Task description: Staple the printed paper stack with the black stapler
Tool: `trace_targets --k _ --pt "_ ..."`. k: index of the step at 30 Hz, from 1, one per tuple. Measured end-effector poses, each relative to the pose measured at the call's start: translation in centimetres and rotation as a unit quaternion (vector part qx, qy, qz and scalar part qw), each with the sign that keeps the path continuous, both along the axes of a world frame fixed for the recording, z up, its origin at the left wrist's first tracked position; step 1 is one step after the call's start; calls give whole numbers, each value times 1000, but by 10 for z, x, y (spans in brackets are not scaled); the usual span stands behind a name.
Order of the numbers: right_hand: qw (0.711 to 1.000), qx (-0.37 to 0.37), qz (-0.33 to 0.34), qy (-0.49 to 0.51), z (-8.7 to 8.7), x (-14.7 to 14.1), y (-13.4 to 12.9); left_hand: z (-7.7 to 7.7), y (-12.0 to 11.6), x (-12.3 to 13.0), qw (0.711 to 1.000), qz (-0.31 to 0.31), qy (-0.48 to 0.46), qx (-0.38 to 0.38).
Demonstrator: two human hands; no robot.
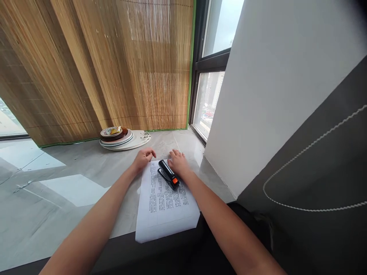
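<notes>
The black stapler [168,172] lies slantwise on the printed paper [163,204], just beside the right grip [178,162] (whether they touch, I cannot tell) and near the left grip [145,157]. The right one rests palm down, fingers loosely extended; the left is half-curled at the paper's far left corner, its hold on anything unclear.

The only view looked from the person's head, above the near edge of the ledge [86,160], forward and down. Wide and close, it caught the left hand [142,158] and right hand [178,163] just below mid-frame and faced the blind [123,65] along the far edge, with the window [210,88] toward the far-right corner.
</notes>
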State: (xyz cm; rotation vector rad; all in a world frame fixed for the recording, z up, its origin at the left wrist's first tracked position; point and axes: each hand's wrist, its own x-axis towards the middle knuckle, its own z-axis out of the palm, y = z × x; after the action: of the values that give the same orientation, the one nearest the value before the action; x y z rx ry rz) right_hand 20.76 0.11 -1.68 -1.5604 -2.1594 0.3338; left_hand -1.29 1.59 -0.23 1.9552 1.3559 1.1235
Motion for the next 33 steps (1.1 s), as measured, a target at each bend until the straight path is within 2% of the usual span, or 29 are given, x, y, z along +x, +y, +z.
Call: trace_targets --k 2,4,7,11,15,18,22,25,28,33 --pt "997 11 -36 64 13 6 -12 -2 -4 6 996 -68 49 -25" --pt "994 -6 -14 109 23 12 -30 -4 -5 8 992 -94 75 -38" --pt "991 -44 69 103 31 18 -55 -7 -3 7 990 -95 95 -48" --pt "989 -50 96 102 30 16 -69 -9 -1 6 990 -88 94 -64" --pt "970 -30 176 168 30 17 -64 -11 -1 6 989 -103 83 -67" --pt "954 -79 203 208 32 28 -54 -12 0 5 988 -103 84 -76" --pt "914 -198 200 291 33 54 -39 -15 3 3 988 -94 75 -92" --pt "893 -258 181 321 30 67 -31 -17 5 4 989 -82 61 -107" --pt "890 -270 174 323 23 69 -25 -16 4 5 989 -71 42 -123" --pt "875 -284 221 324 13 74 -15 -11 1 7 986 -63 6 -155"
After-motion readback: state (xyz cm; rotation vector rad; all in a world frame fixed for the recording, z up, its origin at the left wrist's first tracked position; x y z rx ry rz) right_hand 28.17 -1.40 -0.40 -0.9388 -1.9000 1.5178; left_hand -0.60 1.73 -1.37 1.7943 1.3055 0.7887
